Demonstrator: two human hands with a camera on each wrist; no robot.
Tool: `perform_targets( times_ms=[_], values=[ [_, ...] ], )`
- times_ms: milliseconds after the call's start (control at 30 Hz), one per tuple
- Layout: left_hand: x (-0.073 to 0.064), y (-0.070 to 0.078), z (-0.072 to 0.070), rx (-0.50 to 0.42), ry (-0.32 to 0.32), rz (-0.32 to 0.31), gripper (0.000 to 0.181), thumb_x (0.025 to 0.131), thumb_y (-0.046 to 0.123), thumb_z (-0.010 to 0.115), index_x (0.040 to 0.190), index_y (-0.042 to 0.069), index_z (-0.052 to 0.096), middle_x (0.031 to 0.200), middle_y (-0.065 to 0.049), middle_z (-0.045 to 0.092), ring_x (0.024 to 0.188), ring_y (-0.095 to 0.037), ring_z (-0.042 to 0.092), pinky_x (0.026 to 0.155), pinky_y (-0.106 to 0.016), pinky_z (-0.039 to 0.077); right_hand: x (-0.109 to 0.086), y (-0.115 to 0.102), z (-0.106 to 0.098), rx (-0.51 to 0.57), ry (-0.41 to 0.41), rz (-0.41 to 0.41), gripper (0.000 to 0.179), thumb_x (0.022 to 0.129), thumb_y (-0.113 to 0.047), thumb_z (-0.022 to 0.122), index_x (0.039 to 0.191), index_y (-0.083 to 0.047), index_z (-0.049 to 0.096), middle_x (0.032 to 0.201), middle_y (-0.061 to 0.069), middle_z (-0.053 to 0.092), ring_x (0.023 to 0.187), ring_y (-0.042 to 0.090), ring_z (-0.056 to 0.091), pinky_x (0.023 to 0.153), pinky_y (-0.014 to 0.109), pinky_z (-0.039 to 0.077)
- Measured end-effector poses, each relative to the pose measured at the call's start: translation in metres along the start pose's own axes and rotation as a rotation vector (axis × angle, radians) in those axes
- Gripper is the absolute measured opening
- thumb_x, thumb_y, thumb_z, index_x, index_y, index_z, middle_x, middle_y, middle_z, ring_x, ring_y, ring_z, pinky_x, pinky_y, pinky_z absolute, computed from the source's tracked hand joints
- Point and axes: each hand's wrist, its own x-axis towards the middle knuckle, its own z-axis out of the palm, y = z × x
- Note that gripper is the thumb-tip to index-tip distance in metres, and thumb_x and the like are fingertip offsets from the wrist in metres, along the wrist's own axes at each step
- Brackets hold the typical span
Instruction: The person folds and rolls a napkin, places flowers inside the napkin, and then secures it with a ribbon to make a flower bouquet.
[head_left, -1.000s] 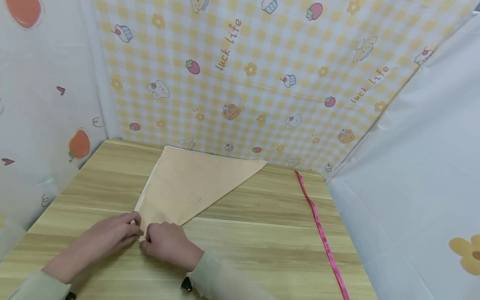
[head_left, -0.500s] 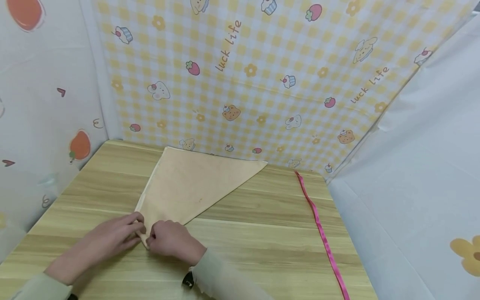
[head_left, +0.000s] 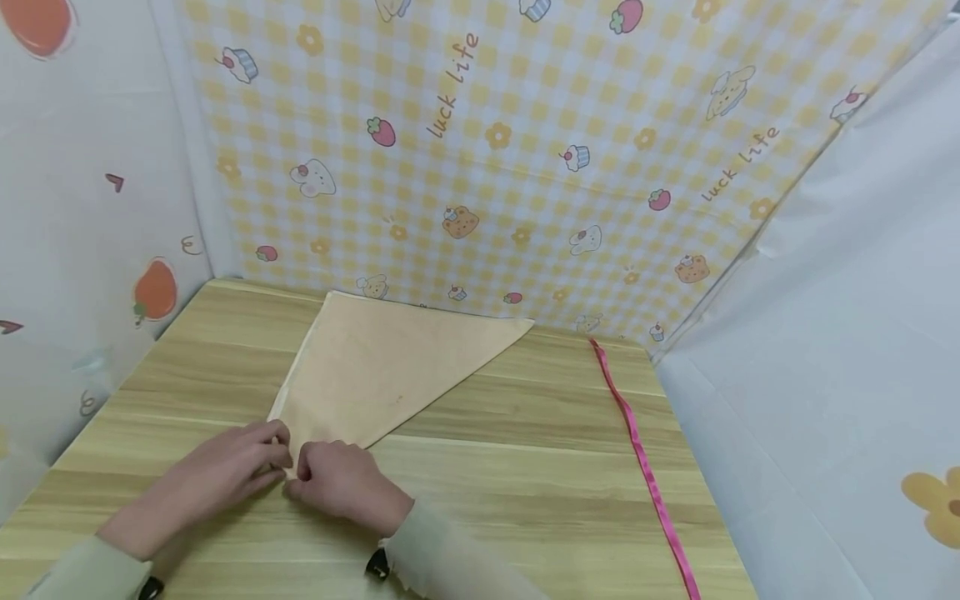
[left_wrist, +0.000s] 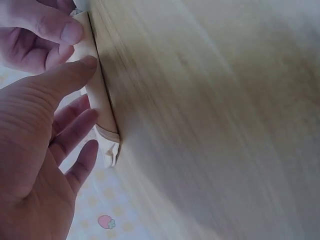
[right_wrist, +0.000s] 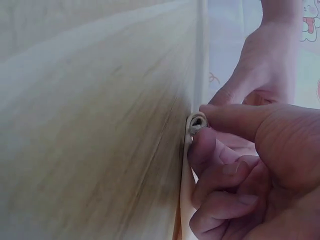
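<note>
A peach-beige cloth [head_left: 382,358] lies folded flat on the table, a pale edge along its left side. Its near corner is rolled into a narrow tube, seen lengthwise in the left wrist view as a cloth roll [left_wrist: 103,97]. My left hand [head_left: 236,458] pinches this roll, thumb on the near side and fingers behind. Beside it my right hand [head_left: 348,487] pinches the roll's other end between thumb and index finger, the remaining fingers curled. In the right wrist view the roll's open end [right_wrist: 198,121] shows a spiral of layers. Both hands partly hide the roll in the head view.
A long pink ribbon [head_left: 643,462] runs along the right side of the wood-grain table [head_left: 525,500]. Behind the cloth rises a yellow checked curtain [head_left: 480,175]. White sheets hang at the left [head_left: 90,225] and right [head_left: 825,375].
Half a second ago a small flap of the corner stuck out toward me between the hands; now it is turned into the roll. Both hands stay nearly in place.
</note>
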Motion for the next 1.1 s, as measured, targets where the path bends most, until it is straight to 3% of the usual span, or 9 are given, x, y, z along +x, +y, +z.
perform_targets(
  times_ms=[167,300,433,600,733,933,1100],
  values=[
    [-0.002,-0.001,0.004,0.06,0.057,0.029,0.037,0.076,0.018,0.096,0.104,0.025,0.073,0.104,0.013,0.064,0.091,-0.007,0.061,0.072,-0.034,0.056,0.002,-0.002,0.0,-0.04,-0.016,0.026,0.033,0.107,-0.045,0.064,0.079,-0.029,0.058,0.064,-0.013,0.054,0.054,0.006,0.05,0.051,0.025,0.041],
    [-0.002,-0.004,0.009,0.052,0.117,0.061,0.04,0.072,0.013,0.097,0.099,0.027,0.07,0.106,0.012,0.063,0.093,-0.01,0.059,0.073,-0.034,0.055,0.002,-0.003,0.0,-0.036,-0.035,0.074,0.032,0.107,-0.048,0.063,0.08,-0.03,0.061,0.066,-0.013,0.057,0.057,0.007,0.052,0.053,0.026,0.042],
    [-0.001,-0.004,0.01,0.048,0.134,0.075,0.036,0.072,0.012,0.096,0.093,0.028,0.071,0.108,0.011,0.062,0.096,-0.011,0.058,0.077,-0.037,0.055,0.002,-0.001,-0.001,-0.033,-0.034,0.071,0.032,0.106,-0.048,0.065,0.08,-0.03,0.062,0.066,-0.015,0.057,0.058,0.005,0.053,0.055,0.025,0.042],
    [0.0,-0.004,0.008,0.016,0.127,0.053,0.027,0.078,0.017,0.093,0.092,0.03,0.074,0.108,0.014,0.062,0.095,-0.008,0.056,0.078,-0.036,0.054,0.001,0.0,-0.003,-0.083,0.025,0.054,0.03,0.102,-0.049,0.069,0.081,-0.031,0.058,0.067,-0.016,0.056,0.06,0.004,0.052,0.058,0.027,0.04],
    [0.003,-0.005,0.008,-0.022,0.124,0.052,0.027,0.077,0.014,0.093,0.092,0.03,0.077,0.106,0.014,0.061,0.092,-0.005,0.054,0.077,-0.032,0.053,0.0,-0.001,-0.002,-0.132,0.068,0.033,0.031,0.103,-0.046,0.069,0.079,-0.031,0.056,0.064,-0.015,0.054,0.057,0.004,0.05,0.055,0.028,0.039],
    [0.007,-0.007,0.006,-0.057,0.093,0.058,0.026,0.079,0.012,0.094,0.092,0.03,0.08,0.105,0.016,0.06,0.09,0.001,0.051,0.075,-0.027,0.052,-0.002,-0.002,-0.001,-0.132,0.072,0.06,0.038,0.099,-0.05,0.072,0.072,-0.03,0.056,0.06,-0.015,0.052,0.055,0.005,0.049,0.054,0.029,0.039],
    [0.009,-0.009,0.003,-0.147,0.038,0.046,0.027,0.082,0.008,0.09,0.093,0.03,0.079,0.105,0.014,0.059,0.093,0.001,0.05,0.075,-0.026,0.052,-0.001,0.002,0.001,-0.105,0.061,0.067,0.044,0.1,-0.052,0.071,0.067,-0.028,0.053,0.056,-0.014,0.048,0.053,0.006,0.048,0.053,0.028,0.038]
  ],
)
